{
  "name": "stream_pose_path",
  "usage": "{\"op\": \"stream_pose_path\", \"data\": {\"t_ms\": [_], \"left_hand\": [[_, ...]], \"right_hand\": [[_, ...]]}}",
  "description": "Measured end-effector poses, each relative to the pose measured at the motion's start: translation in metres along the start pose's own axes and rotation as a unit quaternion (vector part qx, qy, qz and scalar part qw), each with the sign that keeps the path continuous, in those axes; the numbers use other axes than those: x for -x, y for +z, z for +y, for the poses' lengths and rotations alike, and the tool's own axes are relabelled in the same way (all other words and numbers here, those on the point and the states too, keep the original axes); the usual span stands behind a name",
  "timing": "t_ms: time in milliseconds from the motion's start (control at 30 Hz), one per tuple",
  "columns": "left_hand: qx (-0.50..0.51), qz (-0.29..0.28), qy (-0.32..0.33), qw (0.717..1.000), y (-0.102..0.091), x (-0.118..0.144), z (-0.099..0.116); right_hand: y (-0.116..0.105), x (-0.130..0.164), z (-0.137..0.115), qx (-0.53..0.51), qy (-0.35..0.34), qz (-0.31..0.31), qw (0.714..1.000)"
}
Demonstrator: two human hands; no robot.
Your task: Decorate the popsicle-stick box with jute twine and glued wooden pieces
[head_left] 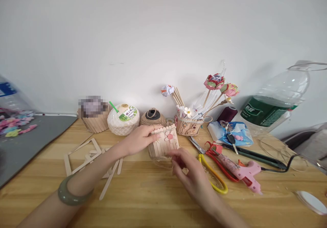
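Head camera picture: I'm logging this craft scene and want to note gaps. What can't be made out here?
- Blurred patch above a stick holder: contents unreadable.
- Underside of the small popsicle-stick box with a pink flower: hidden by the left hand and right hand.
- Right hand's fingertips: motion-blurred, so its grip is unclear.
- Large clear plastic bottle with green label: cut off by the right edge.
- Colourful small pieces: too small, cut off on the left.

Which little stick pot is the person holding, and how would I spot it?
Find the wooden table by the white wall; near its middle the left hand grips a small popsicle-stick pot, with the right hand just in front. Unlike the stick pot of paper flowers behind it, this one is tilted and wears a pink flower.
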State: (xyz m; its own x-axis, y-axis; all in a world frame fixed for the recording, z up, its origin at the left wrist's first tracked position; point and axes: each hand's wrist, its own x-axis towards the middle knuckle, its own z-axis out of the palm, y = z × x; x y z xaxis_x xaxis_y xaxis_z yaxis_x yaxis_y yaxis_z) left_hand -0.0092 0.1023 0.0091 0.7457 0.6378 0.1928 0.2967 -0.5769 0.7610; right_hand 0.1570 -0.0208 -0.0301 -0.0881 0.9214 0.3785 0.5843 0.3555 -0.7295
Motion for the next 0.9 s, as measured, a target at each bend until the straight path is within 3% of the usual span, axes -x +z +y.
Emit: {"op": "stream_pose_path", "data": {"t_ms": [100,233,467,633,900], "left_hand": [[-0.041,-0.006,0.010,0.999,-0.003,0.001,0.005],[-0.084,-0.006,-0.029,0.996,-0.006,0.002,0.009],[-0.054,-0.011,-0.071,0.996,-0.007,0.002,0.008],[-0.036,-0.087,-0.021,0.995,-0.015,0.001,0.003],[-0.011,-0.094,-0.017,0.995,-0.018,0.003,-0.001]], "right_hand": [[-0.001,-0.005,0.003,-0.133,0.107,0.034,0.985],[-0.009,-0.010,0.003,-0.250,0.195,0.023,0.948],[-0.016,-0.014,0.007,-0.282,0.201,0.089,0.934],[-0.014,-0.016,0.011,-0.303,0.213,0.092,0.924],[-0.014,-0.017,0.011,-0.300,0.199,0.097,0.928]]}}
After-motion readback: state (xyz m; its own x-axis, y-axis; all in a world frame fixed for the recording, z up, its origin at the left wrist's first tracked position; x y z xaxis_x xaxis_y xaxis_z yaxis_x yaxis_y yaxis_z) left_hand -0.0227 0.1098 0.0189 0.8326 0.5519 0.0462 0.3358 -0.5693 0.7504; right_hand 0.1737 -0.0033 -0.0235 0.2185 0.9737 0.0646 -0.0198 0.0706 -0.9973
